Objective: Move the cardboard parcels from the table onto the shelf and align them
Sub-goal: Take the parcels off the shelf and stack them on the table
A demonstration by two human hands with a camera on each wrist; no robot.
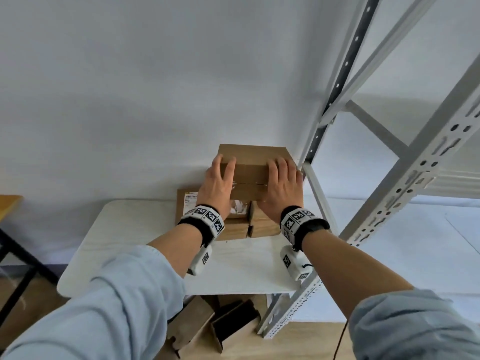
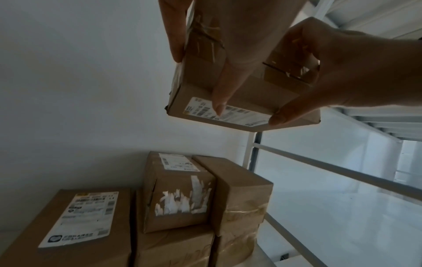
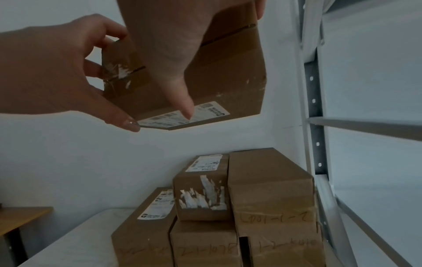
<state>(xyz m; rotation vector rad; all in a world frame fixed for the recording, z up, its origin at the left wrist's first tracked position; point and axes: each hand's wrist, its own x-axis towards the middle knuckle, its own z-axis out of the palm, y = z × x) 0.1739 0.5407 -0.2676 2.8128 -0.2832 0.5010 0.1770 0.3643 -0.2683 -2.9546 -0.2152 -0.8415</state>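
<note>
A brown cardboard parcel (image 1: 250,166) is held in the air above the other parcels, gripped from both sides. My left hand (image 1: 218,181) grips its left end and my right hand (image 1: 282,185) its right end. In the left wrist view the parcel (image 2: 246,101) shows a white label underneath, with my thumb (image 2: 220,90) across it. From the right wrist the parcel (image 3: 219,77) appears the same way. Below it a stack of several parcels (image 1: 262,226) (image 2: 180,196) (image 3: 202,196) stands on the white table (image 1: 124,245), beside a flat labelled parcel (image 1: 185,203).
The grey metal shelf frame (image 1: 405,175) rises just right of the table, with a pale shelf board (image 2: 338,222) behind its rails. Flattened cardboard pieces (image 1: 220,326) lie on the floor under the table. A wooden desk (image 1: 7,203) stands at far left.
</note>
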